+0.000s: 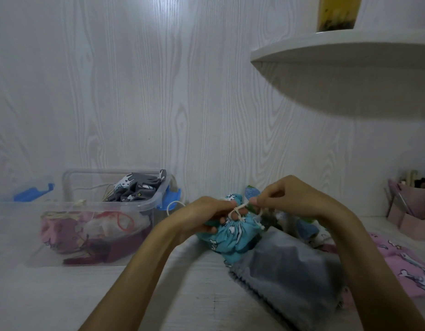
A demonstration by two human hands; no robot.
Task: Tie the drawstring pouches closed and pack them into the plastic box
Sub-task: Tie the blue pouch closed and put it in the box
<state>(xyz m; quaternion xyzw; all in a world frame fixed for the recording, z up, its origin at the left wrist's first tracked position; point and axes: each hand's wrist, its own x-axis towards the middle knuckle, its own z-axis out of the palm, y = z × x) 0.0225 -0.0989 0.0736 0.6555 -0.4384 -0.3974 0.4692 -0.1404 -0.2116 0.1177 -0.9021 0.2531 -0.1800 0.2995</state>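
Observation:
A turquoise drawstring pouch [233,237] with white figures sits on the table at the centre. My left hand [206,215] grips its gathered neck and one white cord. My right hand [287,199] pinches the other end of the white cord [241,206], pulled taut between both hands. The clear plastic box [149,206] with blue latches stands at the left, holding a grey patterned pouch [137,187] on top and pink and maroon pouches [87,235] below.
A grey pouch [287,271] lies in front of the turquoise one, a pink patterned pouch [407,263] at the right, and more pouches behind. A pink organiser [411,209] stands far right. A white shelf [345,51] overhangs. The box's lid with a blue latch [32,192] lies at far left.

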